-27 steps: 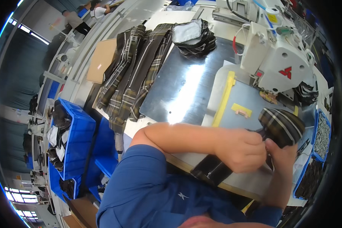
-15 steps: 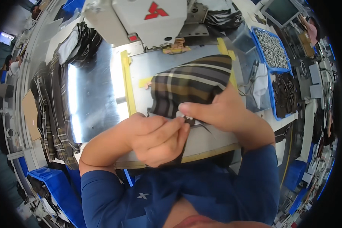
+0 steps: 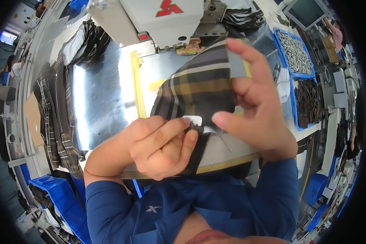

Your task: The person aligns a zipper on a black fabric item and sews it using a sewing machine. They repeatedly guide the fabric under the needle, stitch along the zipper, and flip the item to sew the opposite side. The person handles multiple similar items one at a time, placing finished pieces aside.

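Observation:
A plaid cloth piece (image 3: 199,83) in black, brown and white stands partly raised over the machine bed. At its lower end is a small pale rounded-rectangle piece (image 3: 195,119), perhaps a ring. My left hand (image 3: 160,148) is closed, its thumb and fingers pinching a small dark fabric tab (image 3: 194,126) against that piece. Beside the cloth's right edge is my right hand (image 3: 258,101), fingers spread and thumb apart; its index fingertip is close to the cloth's upper corner, and I cannot tell if it touches. A dark strip (image 3: 198,156) hangs below toward my lap.
The sewing machine head (image 3: 164,22) looms just beyond the cloth. Yellow tape strips (image 3: 137,85) mark the bed. At right, blue baskets hold metal rings (image 3: 293,53) and dark fabric tabs (image 3: 308,103). Plaid garments (image 3: 63,118) lie at left, and a blue bin (image 3: 55,199) stands lower left.
My right hand has let go of the cloth's lower part, opened and moved up and right. The cloth's upper corner has shifted left and up. My left hand has moved slightly left, still pinching.

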`<action>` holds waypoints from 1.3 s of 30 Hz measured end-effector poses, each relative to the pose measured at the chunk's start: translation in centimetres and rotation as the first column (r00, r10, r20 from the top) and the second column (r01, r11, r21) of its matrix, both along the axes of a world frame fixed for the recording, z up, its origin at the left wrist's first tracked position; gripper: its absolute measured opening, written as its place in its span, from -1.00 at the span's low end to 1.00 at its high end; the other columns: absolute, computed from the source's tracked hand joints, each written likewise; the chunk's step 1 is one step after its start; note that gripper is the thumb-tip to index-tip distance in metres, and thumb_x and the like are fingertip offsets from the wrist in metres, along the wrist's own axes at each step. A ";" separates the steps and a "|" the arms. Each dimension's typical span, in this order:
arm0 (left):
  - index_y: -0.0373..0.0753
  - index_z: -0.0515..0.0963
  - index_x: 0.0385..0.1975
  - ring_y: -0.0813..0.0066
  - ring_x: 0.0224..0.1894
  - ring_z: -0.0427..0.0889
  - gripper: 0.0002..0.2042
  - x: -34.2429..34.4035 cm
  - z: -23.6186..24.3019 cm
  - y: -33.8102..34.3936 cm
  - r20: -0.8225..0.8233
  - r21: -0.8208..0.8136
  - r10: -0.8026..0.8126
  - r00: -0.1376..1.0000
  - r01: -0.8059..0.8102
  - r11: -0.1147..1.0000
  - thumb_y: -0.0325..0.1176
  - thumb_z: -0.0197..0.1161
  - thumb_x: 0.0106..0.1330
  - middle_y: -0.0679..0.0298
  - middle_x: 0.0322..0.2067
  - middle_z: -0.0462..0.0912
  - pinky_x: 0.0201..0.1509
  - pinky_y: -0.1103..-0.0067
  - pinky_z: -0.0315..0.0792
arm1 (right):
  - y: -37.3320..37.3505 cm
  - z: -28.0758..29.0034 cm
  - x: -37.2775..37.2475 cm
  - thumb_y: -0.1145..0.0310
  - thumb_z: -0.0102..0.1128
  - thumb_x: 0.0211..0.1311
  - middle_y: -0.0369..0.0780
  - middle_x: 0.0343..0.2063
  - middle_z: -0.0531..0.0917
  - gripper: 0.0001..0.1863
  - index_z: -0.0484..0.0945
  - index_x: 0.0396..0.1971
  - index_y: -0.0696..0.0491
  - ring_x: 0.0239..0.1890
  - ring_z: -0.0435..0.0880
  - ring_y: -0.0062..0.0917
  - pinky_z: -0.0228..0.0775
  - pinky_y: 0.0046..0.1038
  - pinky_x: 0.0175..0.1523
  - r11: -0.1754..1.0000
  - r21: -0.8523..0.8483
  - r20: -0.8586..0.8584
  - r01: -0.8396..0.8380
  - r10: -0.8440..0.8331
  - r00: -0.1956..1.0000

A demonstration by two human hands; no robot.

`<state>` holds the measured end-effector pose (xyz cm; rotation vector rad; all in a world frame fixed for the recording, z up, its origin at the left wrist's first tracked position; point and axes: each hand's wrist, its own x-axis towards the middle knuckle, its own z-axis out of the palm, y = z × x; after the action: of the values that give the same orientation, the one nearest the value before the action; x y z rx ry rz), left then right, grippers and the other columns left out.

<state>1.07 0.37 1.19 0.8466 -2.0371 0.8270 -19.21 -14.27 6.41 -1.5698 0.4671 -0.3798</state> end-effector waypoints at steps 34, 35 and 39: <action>-0.42 0.69 -0.34 0.19 -0.26 0.80 -0.84 0.3 2.0 1.1 -0.225 0.251 -0.121 0.967 0.178 0.952 -0.71 0.46 0.09 0.25 -0.41 0.48 -0.32 0.42 0.52 | -1.3 -0.3 1.1 0.42 0.47 0.09 -0.22 -0.22 0.77 -0.82 0.76 -0.28 0.10 -0.29 0.70 -0.36 0.46 -0.31 -0.28 0.504 -0.863 0.247 -0.016 0.451 0.858; -0.42 0.69 -0.33 0.19 -0.26 0.80 -0.83 0.2 1.9 1.0 -0.225 0.247 -0.117 0.967 0.173 0.953 -0.71 0.47 0.09 0.25 -0.40 0.48 -0.33 0.42 0.52 | -1.2 -0.2 1.1 0.42 0.48 0.10 -0.23 -0.22 0.77 -0.82 0.76 -0.27 0.09 -0.29 0.71 -0.35 0.47 -0.30 -0.28 0.504 -0.863 0.234 -0.032 0.455 0.859; -0.37 0.67 -0.21 0.16 -0.18 0.78 -0.77 0.0 1.9 1.5 -0.216 0.308 -0.078 0.973 0.144 0.940 -0.66 0.46 0.11 0.20 -0.38 0.65 -0.18 0.35 0.56 | -0.7 -1.5 1.2 0.41 0.44 0.03 -0.21 -0.29 0.73 -0.77 0.75 -0.28 0.15 -0.32 0.70 -0.37 0.50 -0.33 -0.29 0.335 -0.931 0.284 0.145 0.414 0.865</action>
<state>1.10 1.92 3.14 0.9403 -2.0455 0.3315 -18.02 -14.98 4.94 -2.5284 -0.4449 -1.0186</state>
